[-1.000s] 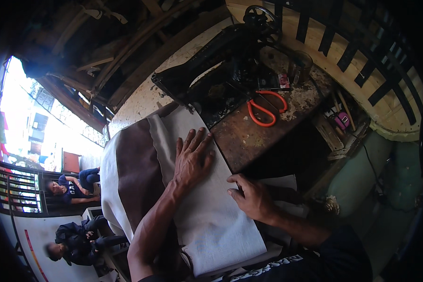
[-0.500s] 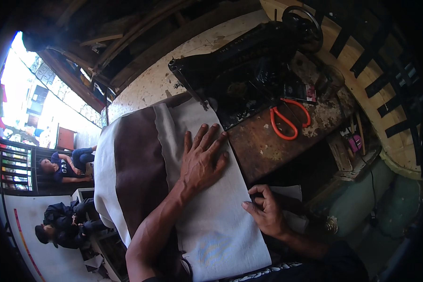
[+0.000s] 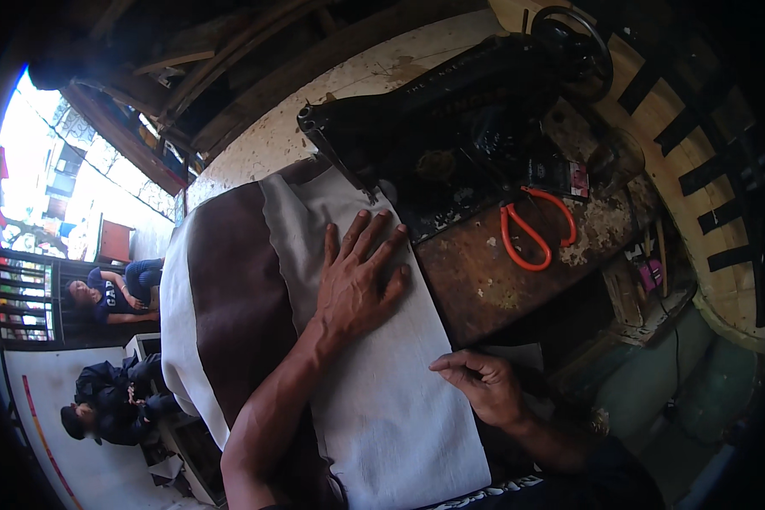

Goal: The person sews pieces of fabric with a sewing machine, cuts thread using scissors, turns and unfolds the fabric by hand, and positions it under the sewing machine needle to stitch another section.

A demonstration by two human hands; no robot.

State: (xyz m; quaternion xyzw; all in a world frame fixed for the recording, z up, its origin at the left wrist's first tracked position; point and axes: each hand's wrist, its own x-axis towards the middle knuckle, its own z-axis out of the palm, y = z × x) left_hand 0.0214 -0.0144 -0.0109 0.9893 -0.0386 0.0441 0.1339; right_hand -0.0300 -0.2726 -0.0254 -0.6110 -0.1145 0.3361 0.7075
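Observation:
A light grey cloth [image 3: 391,399] joined to a dark brown panel [image 3: 229,280] spreads over the sewing table. My left hand [image 3: 357,272] lies flat on the grey cloth, fingers apart, just below the needle end of a black sewing machine [image 3: 450,127]. At the cloth's right edge is my right hand [image 3: 493,391], thumb and fingers drawn together, fingertips over the edge. Anything between those fingertips is too small or hidden to make out. Orange-handled scissors [image 3: 527,251] rest on the worn wooden tabletop [image 3: 467,289], right of the cloth.
A glass [image 3: 616,157] and a small dark packet [image 3: 561,178] stand beside the machine. The machine's handwheel [image 3: 599,55] is at the far right. Below the tabletop is an open drawer [image 3: 633,314] with a pink item. Two people [image 3: 115,293] sit at the left.
My right hand has shifted slightly down and left, its fingers changing from a curled pinch at the edge to a flatter, pointed one. My left hand stays flat on the cloth. The view has shifted a little.

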